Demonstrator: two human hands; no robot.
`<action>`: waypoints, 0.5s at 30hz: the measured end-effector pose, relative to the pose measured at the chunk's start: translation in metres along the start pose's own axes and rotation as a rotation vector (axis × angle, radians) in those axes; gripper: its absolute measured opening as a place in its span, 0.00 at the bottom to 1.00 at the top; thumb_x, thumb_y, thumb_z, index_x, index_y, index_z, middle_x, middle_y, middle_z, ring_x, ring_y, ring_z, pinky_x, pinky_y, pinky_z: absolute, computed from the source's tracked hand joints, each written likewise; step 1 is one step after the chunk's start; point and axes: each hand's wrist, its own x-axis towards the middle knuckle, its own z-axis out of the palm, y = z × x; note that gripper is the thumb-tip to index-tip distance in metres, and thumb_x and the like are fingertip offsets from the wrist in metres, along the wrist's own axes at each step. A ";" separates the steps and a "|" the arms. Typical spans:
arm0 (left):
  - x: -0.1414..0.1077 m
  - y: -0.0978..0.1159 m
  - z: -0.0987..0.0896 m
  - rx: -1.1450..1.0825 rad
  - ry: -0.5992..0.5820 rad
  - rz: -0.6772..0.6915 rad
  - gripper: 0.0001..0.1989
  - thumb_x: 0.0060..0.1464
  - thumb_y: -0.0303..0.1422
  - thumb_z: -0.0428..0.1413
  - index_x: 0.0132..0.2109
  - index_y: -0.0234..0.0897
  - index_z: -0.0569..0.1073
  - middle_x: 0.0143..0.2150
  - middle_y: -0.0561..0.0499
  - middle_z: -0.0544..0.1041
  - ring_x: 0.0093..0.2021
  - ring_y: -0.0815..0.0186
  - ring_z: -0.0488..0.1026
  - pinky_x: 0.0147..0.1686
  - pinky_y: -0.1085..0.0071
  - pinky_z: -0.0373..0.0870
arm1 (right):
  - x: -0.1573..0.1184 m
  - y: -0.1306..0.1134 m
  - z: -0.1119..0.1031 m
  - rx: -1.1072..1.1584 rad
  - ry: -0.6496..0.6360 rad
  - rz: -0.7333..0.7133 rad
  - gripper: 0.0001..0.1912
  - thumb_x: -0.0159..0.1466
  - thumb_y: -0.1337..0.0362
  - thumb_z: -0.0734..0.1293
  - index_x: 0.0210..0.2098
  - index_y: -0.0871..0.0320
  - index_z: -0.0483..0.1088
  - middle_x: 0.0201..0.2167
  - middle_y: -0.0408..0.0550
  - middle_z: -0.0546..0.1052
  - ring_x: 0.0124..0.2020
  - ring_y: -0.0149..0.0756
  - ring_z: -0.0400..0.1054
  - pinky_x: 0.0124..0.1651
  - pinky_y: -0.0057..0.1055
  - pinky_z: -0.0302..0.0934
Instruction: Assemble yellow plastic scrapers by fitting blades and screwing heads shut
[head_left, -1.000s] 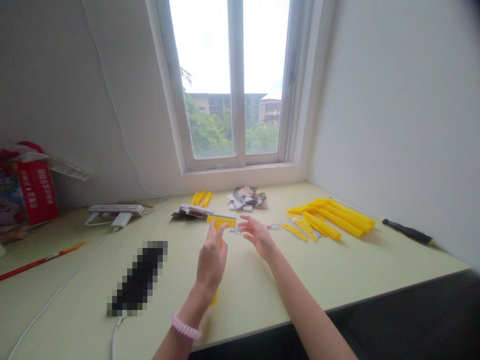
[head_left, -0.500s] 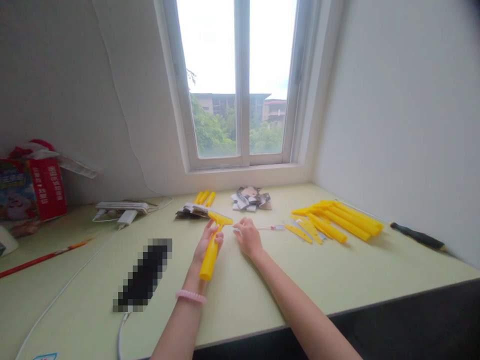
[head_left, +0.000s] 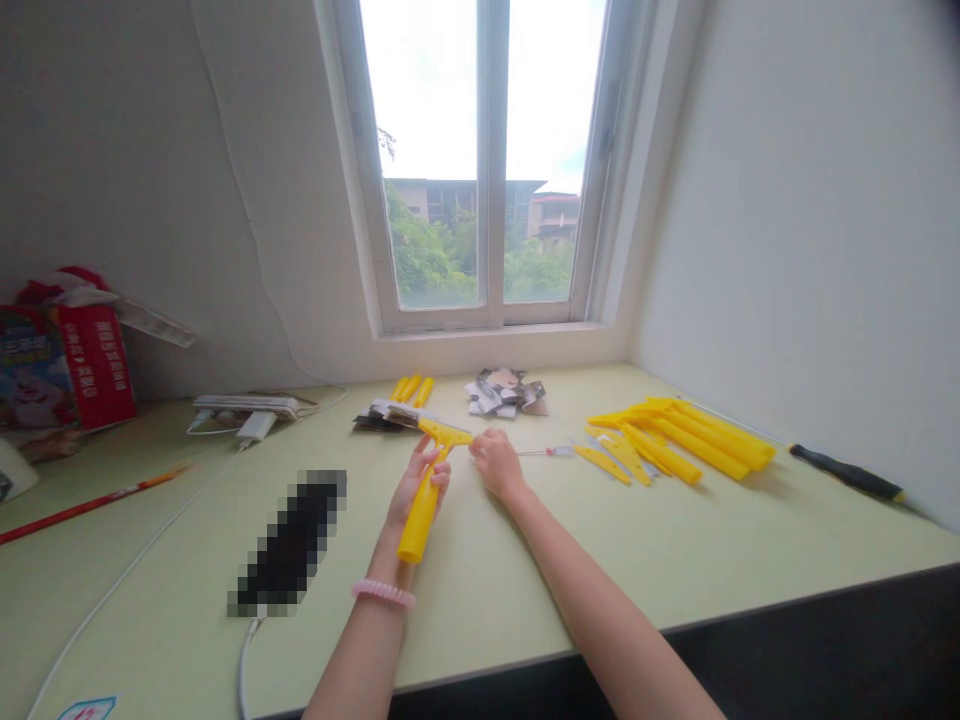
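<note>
My left hand grips the handle of a yellow plastic scraper, whose T-shaped head points away from me. My right hand rests on the desk beside that head, its fingertips drawn together. Anything between them is too small to make out. A thin screwdriver lies just to its right. Beyond it are loose yellow scraper parts, and a stack of metal blades in paper lies behind the scraper head.
On the pale green desk are blade packets, a black-handled tool, a pixelated dark object, a power strip, a red pencil and a red box. The desk's near edge runs below my forearms.
My left hand has closed around the scraper and brought it up from the desk. My right hand has moved in beside the scraper head, with its fingers drawn together.
</note>
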 end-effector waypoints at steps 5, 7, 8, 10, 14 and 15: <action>-0.001 -0.003 0.001 0.036 0.023 -0.068 0.28 0.54 0.21 0.46 0.59 0.52 0.55 0.43 0.48 0.66 0.21 0.82 0.59 0.16 0.88 0.60 | 0.003 0.012 -0.003 0.231 0.180 0.205 0.08 0.56 0.68 0.60 0.29 0.59 0.71 0.26 0.48 0.74 0.29 0.35 0.65 0.36 0.31 0.58; -0.002 -0.004 0.001 0.048 0.024 -0.080 0.28 0.54 0.21 0.46 0.58 0.52 0.55 0.43 0.48 0.66 0.20 0.82 0.59 0.16 0.88 0.60 | 0.004 0.017 -0.006 0.348 0.248 0.301 0.08 0.54 0.64 0.61 0.28 0.60 0.71 0.25 0.48 0.75 0.27 0.35 0.67 0.35 0.31 0.60; -0.002 -0.004 0.001 0.053 0.027 -0.086 0.28 0.54 0.21 0.46 0.58 0.52 0.55 0.43 0.49 0.66 0.20 0.82 0.59 0.16 0.88 0.60 | 0.004 0.018 -0.008 0.408 0.278 0.344 0.09 0.53 0.64 0.62 0.29 0.60 0.72 0.25 0.49 0.75 0.27 0.36 0.67 0.34 0.31 0.61; -0.002 -0.006 0.000 0.062 0.032 -0.099 0.28 0.54 0.21 0.47 0.58 0.52 0.55 0.42 0.49 0.66 0.21 0.82 0.60 0.16 0.88 0.60 | 0.004 0.021 -0.013 0.511 0.324 0.406 0.12 0.51 0.63 0.63 0.33 0.61 0.72 0.26 0.49 0.76 0.27 0.37 0.69 0.35 0.32 0.62; -0.001 -0.009 -0.002 0.088 0.025 -0.122 0.29 0.53 0.21 0.47 0.59 0.51 0.54 0.43 0.48 0.66 0.21 0.82 0.60 0.17 0.88 0.61 | 0.001 0.018 -0.022 0.666 0.292 0.386 0.12 0.50 0.62 0.64 0.31 0.59 0.74 0.27 0.49 0.78 0.31 0.38 0.71 0.39 0.34 0.63; -0.001 -0.010 -0.003 0.106 0.024 -0.125 0.29 0.53 0.22 0.48 0.59 0.51 0.53 0.43 0.48 0.67 0.21 0.82 0.60 0.17 0.88 0.61 | -0.001 0.016 -0.023 0.695 0.266 0.367 0.10 0.50 0.61 0.65 0.29 0.59 0.74 0.28 0.49 0.78 0.32 0.39 0.71 0.39 0.35 0.63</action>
